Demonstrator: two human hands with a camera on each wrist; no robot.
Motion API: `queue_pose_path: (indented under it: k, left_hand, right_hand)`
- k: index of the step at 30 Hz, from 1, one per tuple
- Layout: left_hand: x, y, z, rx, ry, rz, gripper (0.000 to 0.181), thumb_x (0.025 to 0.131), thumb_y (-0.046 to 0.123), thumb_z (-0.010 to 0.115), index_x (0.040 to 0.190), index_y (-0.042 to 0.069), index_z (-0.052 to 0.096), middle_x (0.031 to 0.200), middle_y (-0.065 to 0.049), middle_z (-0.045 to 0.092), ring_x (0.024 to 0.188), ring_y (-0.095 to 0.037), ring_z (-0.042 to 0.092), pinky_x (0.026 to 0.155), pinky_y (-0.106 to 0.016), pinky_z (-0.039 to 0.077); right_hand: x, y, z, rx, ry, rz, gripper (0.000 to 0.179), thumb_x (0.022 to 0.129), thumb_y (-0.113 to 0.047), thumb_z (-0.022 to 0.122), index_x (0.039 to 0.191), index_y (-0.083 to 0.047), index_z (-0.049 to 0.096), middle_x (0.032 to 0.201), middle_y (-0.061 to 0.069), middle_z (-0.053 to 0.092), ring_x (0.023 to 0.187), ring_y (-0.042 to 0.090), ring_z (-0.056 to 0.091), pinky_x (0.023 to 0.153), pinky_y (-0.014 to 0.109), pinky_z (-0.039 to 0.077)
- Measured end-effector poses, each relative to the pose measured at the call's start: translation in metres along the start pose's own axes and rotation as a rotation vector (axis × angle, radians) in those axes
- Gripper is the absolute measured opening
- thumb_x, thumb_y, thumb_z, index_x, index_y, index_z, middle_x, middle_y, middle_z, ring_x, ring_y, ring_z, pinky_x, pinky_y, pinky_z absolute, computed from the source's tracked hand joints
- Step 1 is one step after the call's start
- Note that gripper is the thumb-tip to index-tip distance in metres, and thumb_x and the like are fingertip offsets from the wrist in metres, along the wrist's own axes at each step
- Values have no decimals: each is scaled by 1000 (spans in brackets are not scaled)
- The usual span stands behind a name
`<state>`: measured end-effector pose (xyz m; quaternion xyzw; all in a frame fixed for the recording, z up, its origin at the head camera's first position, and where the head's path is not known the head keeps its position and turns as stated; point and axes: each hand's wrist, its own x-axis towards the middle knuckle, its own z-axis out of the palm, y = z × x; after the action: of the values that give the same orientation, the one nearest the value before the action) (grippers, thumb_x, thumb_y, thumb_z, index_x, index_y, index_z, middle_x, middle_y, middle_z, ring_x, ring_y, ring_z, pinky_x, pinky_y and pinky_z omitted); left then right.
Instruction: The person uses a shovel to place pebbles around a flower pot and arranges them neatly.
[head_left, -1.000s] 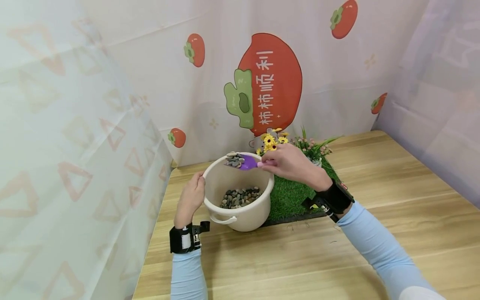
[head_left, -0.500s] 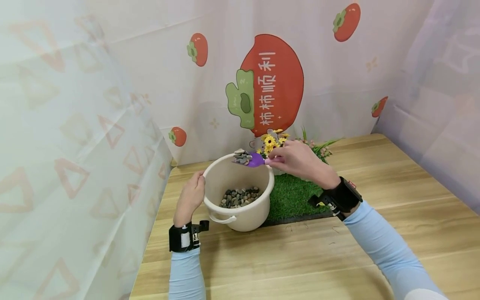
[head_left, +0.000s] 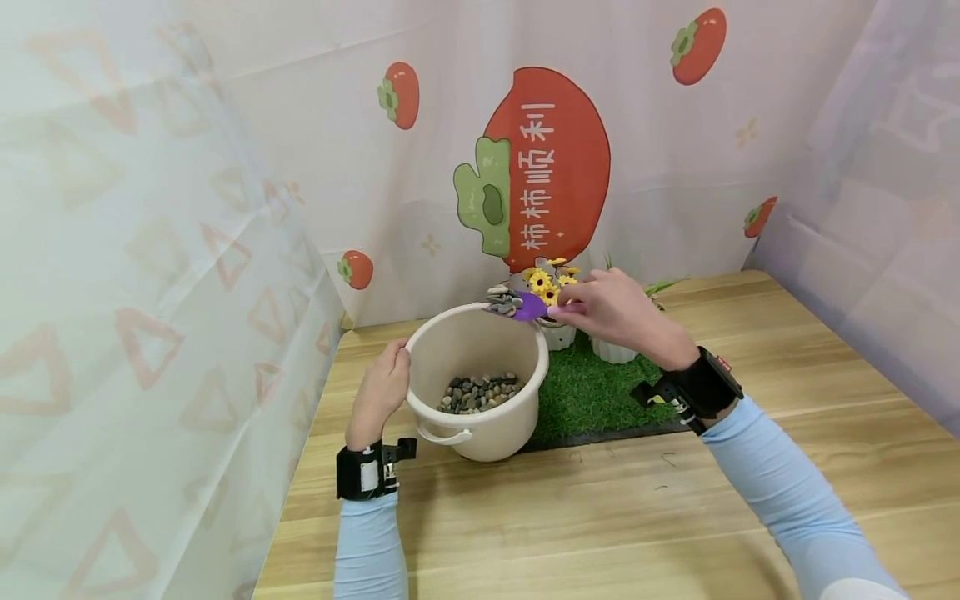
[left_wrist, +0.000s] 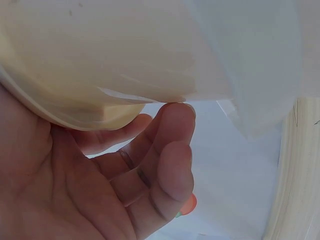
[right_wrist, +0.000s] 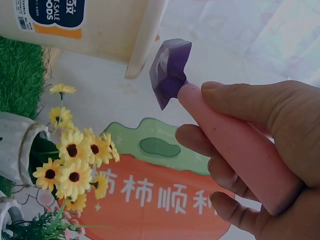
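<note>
A cream bucket stands on the table with pebbles on its bottom. My left hand grips its rim at the left side; in the left wrist view the curled fingers lie against the outer wall. In my right hand is a small trowel with a purple blade and a pink handle, held between thumb and fingers. Grey pebbles are heaped on the blade, which is over the bucket's far right rim. Yellow flowers in a white pot stand just behind the trowel.
Beside the bucket, a mat of artificial grass carries the flower pot and a second white pot, whose plant is partly hidden by my right hand. A printed curtain hangs behind the wooden table.
My right hand has moved right and slightly up, carrying the loaded trowel from above the bucket's opening to its far right rim. The left hand stays on the rim.
</note>
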<state>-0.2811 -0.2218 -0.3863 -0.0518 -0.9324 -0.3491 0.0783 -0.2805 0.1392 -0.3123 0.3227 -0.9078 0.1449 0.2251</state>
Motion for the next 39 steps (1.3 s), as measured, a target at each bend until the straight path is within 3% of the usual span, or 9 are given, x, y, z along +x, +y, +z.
queue_pose_path:
  k: [11, 20, 32, 39]
  left_hand:
    - [1, 0, 0, -13, -14, -8, 47, 106, 31, 28, 143, 10, 47, 135, -19, 59, 116, -37, 62, 92, -53, 52]
    - [1, -1, 0, -9, -12, -7, 48, 106, 31, 27, 143, 9, 47, 136, -19, 58, 118, -37, 61, 94, -53, 50]
    - [2, 1, 0, -9, -5, -2, 48, 106, 32, 26, 143, 10, 47, 136, -19, 59, 117, -37, 61, 94, -53, 50]
    - [2, 0, -1, -23, -15, -6, 49, 106, 32, 26, 143, 8, 47, 135, -20, 59, 117, -38, 61, 94, -53, 50]
  right_hand:
    - [-1, 11, -2, 12, 46, -8, 13, 90, -27, 71, 87, -15, 75, 71, -2, 65, 65, 15, 44, 66, 30, 35]
    - [-7, 16, -1, 46, 8, 53, 15, 93, -28, 66, 95, -14, 73, 79, 0, 66, 72, 16, 44, 73, 32, 36]
    - [-18, 32, 8, 27, -1, 82, 16, 94, -26, 66, 95, -12, 71, 77, 0, 64, 70, 16, 40, 70, 32, 31]
    - [-23, 35, 17, 28, -31, 96, 15, 95, -26, 65, 96, -13, 72, 81, 0, 65, 71, 15, 46, 71, 31, 38]
